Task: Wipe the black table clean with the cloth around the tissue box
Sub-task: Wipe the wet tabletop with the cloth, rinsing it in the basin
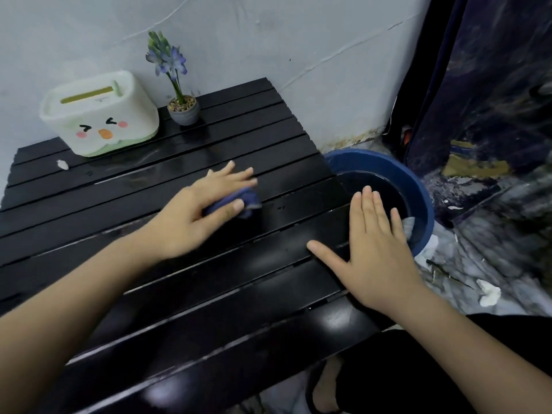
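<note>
1. Tissue box [100,113] on the table's [209,294] far left corner, by the wall.
2. Plant pot [183,110] just right of it.
3. Basin [418,198] right of the table.

No word, number, label or brand can be read anywhere in the view. The only sign-like marking stands on the front of the tissue box [100,115]: a drawn cartoon face with 2 squinting black eyes, 2 pink cheek dots and an orange beak, carrying no letters. A tiny dark mark sits on the top of the box beside the yellow slot, too small to make out. A few small dark specks lie on one slat of the black table [179,294], too blurred to tell whether they are characters.
</note>
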`<state>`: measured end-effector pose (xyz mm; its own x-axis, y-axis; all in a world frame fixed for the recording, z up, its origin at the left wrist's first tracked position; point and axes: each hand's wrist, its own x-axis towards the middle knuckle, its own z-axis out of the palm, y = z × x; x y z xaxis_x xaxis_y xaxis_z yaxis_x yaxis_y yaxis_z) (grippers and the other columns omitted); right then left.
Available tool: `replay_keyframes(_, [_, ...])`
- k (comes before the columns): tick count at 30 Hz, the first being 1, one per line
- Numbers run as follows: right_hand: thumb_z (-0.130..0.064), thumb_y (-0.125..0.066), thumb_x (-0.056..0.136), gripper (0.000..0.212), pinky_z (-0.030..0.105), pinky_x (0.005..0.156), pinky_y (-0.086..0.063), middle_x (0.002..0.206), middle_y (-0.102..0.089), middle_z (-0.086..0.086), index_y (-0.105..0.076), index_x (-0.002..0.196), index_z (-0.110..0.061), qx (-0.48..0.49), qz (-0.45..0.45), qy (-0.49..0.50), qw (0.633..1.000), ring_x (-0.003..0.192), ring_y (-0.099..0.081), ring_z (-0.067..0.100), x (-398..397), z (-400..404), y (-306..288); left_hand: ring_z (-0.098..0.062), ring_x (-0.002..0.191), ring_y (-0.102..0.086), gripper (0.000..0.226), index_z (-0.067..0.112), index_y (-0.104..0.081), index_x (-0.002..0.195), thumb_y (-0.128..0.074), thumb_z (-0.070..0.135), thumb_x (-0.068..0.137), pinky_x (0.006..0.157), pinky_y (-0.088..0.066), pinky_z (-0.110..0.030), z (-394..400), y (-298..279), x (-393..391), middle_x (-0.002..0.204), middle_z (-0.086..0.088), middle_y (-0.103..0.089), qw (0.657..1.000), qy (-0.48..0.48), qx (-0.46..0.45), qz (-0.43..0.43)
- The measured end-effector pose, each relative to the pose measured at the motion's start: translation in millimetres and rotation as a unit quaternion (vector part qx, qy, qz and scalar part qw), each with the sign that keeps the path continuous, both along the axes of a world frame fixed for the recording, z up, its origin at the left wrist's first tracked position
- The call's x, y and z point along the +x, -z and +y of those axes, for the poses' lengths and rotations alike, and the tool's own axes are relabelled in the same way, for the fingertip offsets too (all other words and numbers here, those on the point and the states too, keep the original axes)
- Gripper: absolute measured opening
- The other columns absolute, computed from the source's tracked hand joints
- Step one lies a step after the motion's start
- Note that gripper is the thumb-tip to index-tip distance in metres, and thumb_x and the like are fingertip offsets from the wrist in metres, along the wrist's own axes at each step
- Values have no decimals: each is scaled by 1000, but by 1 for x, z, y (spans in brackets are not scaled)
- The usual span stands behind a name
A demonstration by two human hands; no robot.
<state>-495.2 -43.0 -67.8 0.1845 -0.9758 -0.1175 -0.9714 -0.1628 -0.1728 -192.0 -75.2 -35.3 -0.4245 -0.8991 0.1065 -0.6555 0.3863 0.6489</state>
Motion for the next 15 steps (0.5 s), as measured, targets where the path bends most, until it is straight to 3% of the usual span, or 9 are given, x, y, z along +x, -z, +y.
replay_keyframes(2, [-93,-2,77,120,49,126,1,168,12,15,7,158,-4,3,0,19,1000,155,12,25,-2,4,-1,-9,152,-6,50,36,-40,147,-40,51,99,123,-5,-42,26,7,4,162,17,-19,999,18,31,-39])
replay_keyframes(5, [-92,-8,79,120,49,126,0,168,9,16,8,158,-3,8,-6,33,999,155,10,26,-4,9,0,-13,153,3,66,29,-15,156,-23,59,98,124,-5,-48,38,23,-9,165,13,-3,989,-21,11,-148])
replay_keyframes(7, [-91,-10,79,120,48,126,-1,168,8,17,6,158,-2,7,-16,36,999,155,9,26,-2,10,1,-18,153,3,68,22,-10,157,-17,56,99,124,-6,-49,32,33,-24,165,6,-4,977,-28,-33,-211])
replay_keyframes(15, [-88,-8,80,120,51,125,-1,167,1,22,-1,157,3,-23,8,37,999,156,3,31,2,10,6,-28,152,-11,64,10,-20,155,-17,47,103,123,-7,-43,-31,37,-112,164,-6,-18,963,62,-114,-234])
